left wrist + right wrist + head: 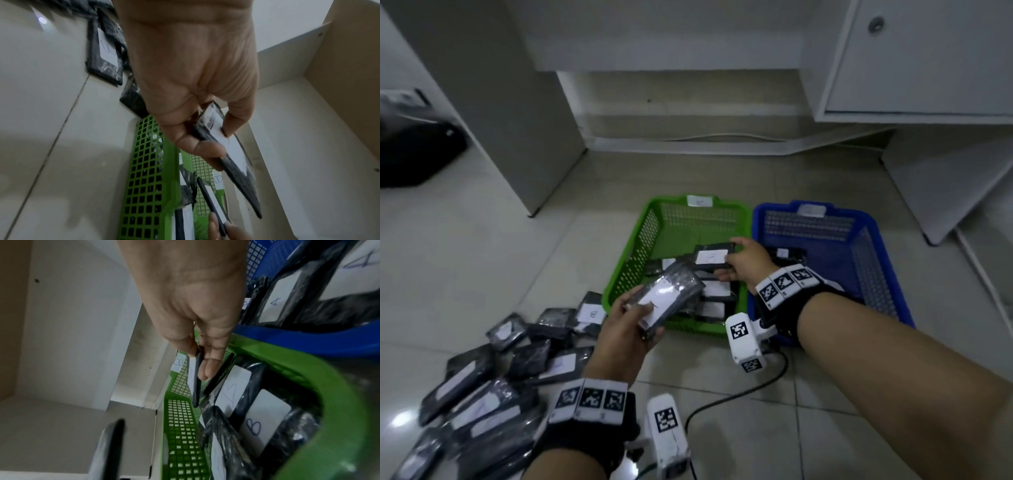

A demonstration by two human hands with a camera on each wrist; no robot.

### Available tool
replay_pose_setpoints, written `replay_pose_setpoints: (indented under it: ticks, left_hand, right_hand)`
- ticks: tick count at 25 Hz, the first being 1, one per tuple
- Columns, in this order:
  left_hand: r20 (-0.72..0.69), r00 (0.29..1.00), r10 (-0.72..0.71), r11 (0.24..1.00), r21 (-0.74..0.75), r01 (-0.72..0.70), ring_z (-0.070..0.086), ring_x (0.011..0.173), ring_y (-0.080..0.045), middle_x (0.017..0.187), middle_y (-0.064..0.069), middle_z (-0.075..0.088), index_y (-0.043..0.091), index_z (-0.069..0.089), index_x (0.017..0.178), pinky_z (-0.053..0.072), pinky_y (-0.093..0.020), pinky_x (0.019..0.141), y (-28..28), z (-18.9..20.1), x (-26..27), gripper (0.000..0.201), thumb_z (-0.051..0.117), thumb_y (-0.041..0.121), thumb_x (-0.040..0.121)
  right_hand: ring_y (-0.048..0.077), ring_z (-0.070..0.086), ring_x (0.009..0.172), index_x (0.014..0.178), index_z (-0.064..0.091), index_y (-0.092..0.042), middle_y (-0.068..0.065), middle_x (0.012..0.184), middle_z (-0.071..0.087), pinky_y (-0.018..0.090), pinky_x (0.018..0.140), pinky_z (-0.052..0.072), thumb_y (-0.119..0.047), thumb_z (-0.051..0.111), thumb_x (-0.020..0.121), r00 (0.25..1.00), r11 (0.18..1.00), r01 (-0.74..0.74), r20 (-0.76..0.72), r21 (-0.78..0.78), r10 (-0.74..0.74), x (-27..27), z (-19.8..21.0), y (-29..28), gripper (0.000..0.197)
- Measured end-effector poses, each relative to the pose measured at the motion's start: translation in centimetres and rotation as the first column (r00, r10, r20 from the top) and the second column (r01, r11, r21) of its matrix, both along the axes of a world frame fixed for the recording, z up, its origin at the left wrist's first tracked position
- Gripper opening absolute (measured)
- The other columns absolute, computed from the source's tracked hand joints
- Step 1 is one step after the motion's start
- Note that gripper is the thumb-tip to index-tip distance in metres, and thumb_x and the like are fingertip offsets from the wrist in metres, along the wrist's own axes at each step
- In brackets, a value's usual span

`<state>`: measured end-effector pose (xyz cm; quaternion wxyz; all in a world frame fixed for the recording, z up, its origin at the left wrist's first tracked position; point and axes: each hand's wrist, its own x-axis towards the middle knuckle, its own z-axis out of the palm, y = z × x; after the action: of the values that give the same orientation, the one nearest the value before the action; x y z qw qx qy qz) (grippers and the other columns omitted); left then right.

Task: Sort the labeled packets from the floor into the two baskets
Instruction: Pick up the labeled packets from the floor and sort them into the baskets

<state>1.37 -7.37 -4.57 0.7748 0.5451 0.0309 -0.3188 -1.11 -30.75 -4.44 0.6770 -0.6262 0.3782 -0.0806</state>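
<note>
My left hand (650, 320) grips a black packet with a white label (667, 294) just in front of the green basket's near-left corner; the left wrist view shows the left hand (216, 138) pinching this packet (232, 155) between thumb and fingers. My right hand (729, 260) holds a second labeled packet (710, 257) above the green basket (626, 260), pinched edge-on (196, 386) in the right wrist view. Packets marked B (257, 426) lie in the green basket (320, 386). Packets marked A (283, 296) lie in the blue basket (876, 240). Several packets (482, 394) are piled on the floor at lower left.
The two baskets stand side by side on the tiled floor under white cabinets (914, 61). A black cable (739, 394) runs across the floor between my arms. A dark object (414, 154) sits at the far left. Bare tile stretches left of the green basket.
</note>
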Motion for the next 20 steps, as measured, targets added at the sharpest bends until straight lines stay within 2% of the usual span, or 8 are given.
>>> replay_pose_setpoints:
  ticks: [3, 5, 7, 9, 11, 13, 16, 20]
  left_hand:
    - [0.039, 0.999, 0.033, 0.999, 0.019, -0.034, 0.059, 0.069, -0.017, 0.107, -0.009, 0.062, 0.017, 0.056, 0.118, 0.049, -0.024, 0.052, 1.1, -0.5, 1.2, 0.035, 0.053, -0.001, 0.088]
    - [0.052, 0.997, 0.057, 0.998, 0.026, -0.059, 0.062, 0.075, -0.019, 0.109, -0.011, 0.063, 0.014, 0.053, 0.12, 0.051, -0.024, 0.055, 0.9, -0.7, 1.5, 0.036, 0.057, 0.0, 0.087]
    - [0.043, 0.996, 0.074, 0.997, 0.019, -0.075, 0.065, 0.081, -0.02, 0.108, -0.014, 0.063, 0.011, 0.048, 0.117, 0.053, -0.025, 0.059, 0.0, -1.0, 1.4, 0.033, 0.059, 0.001, 0.087]
    - [0.034, 0.996, 0.079, 0.997, 0.005, -0.079, 0.065, 0.083, -0.021, 0.105, -0.016, 0.062, 0.007, 0.045, 0.117, 0.056, -0.026, 0.062, -1.5, -0.9, 0.9, 0.032, 0.057, 0.001, 0.088]
    - [0.013, 0.997, 0.072, 0.997, -0.02, -0.072, 0.063, 0.082, -0.021, 0.099, -0.014, 0.062, 0.007, 0.045, 0.111, 0.058, -0.028, 0.065, -3.6, -0.6, 0.1, 0.026, 0.053, -0.004, 0.089]
    - [-0.005, 0.998, 0.058, 0.997, -0.046, -0.058, 0.062, 0.081, -0.022, 0.097, -0.015, 0.06, 0.007, 0.045, 0.109, 0.058, -0.03, 0.067, -6.0, -0.6, -0.8, 0.026, 0.048, -0.008, 0.089]
    - [0.001, 1.0, 0.006, 0.999, -0.046, -0.006, 0.062, 0.082, -0.023, 0.103, -0.019, 0.059, 0.005, 0.044, 0.118, 0.059, -0.032, 0.07, -10.0, -0.8, -2.4, 0.031, 0.045, -0.008, 0.09]
    - [0.019, 0.996, -0.083, 0.997, -0.001, 0.083, 0.059, 0.098, -0.03, 0.116, -0.024, 0.057, 0.002, 0.042, 0.132, 0.059, -0.032, 0.07, -16.1, -1.7, -4.6, 0.04, 0.044, -0.006, 0.094]
  right_hand:
    - [0.032, 0.068, 0.076, 0.144, 0.033, -0.017, 0.028, 0.119, 0.059, 0.032, 0.058, 0.057, 0.01, 0.041, 0.093, 0.998, 1.0, 0.013, -0.062, -0.028, -0.014, 2.7, -1.7, -0.6, 0.059]
    - [0.034, 0.063, 0.107, 0.145, 0.032, -0.019, 0.022, 0.135, 0.05, 0.032, 0.075, 0.06, 0.008, 0.046, 0.09, 0.993, 0.988, -0.077, -0.102, -0.132, 0.064, 3.2, -2.7, -1.2, 0.063]
    - [0.031, 0.057, 0.119, 0.142, 0.038, -0.018, 0.018, 0.139, 0.048, 0.036, 0.091, 0.055, 0.006, 0.052, 0.087, 0.985, 0.961, -0.153, -0.109, -0.23, 0.131, 2.7, -2.8, -1.5, 0.062]
    - [0.03, 0.063, 0.108, 0.133, 0.05, -0.015, 0.018, 0.13, 0.056, 0.039, 0.09, 0.055, 0.005, 0.055, 0.086, 0.993, 0.96, -0.105, -0.075, -0.258, 0.088, 1.1, -2.7, -1.5, 0.051]
    - [0.027, 0.068, 0.087, 0.107, 0.065, -0.016, 0.016, 0.111, 0.067, 0.041, 0.082, 0.057, 0.0, 0.056, 0.088, 0.999, 0.931, -0.015, -0.041, -0.365, 0.0, -1.8, -2.4, -1.7, 0.027]
    - [0.022, 0.066, 0.08, 0.084, 0.066, -0.024, 0.005, 0.092, 0.07, 0.03, 0.076, 0.055, -0.008, 0.059, 0.087, 0.996, 0.831, -0.028, -0.082, -0.556, -0.021, -5.8, -2.0, -1.9, 0.018]
    - [0.017, 0.059, 0.077, 0.086, 0.07, -0.014, 0.004, 0.088, 0.064, 0.009, 0.063, 0.041, -0.006, 0.061, 0.085, 0.988, 0.674, -0.098, -0.151, -0.732, -0.021, -13.1, -1.4, -2.9, 0.011]
    - [0.02, 0.054, 0.083, 0.084, 0.07, -0.012, 0.002, 0.086, 0.052, 0.022, 0.072, 0.035, -0.007, 0.067, 0.082, 0.97, 0.545, -0.192, -0.243, -0.816, -0.023, -21.5, -2.5, -5.2, 0.007]
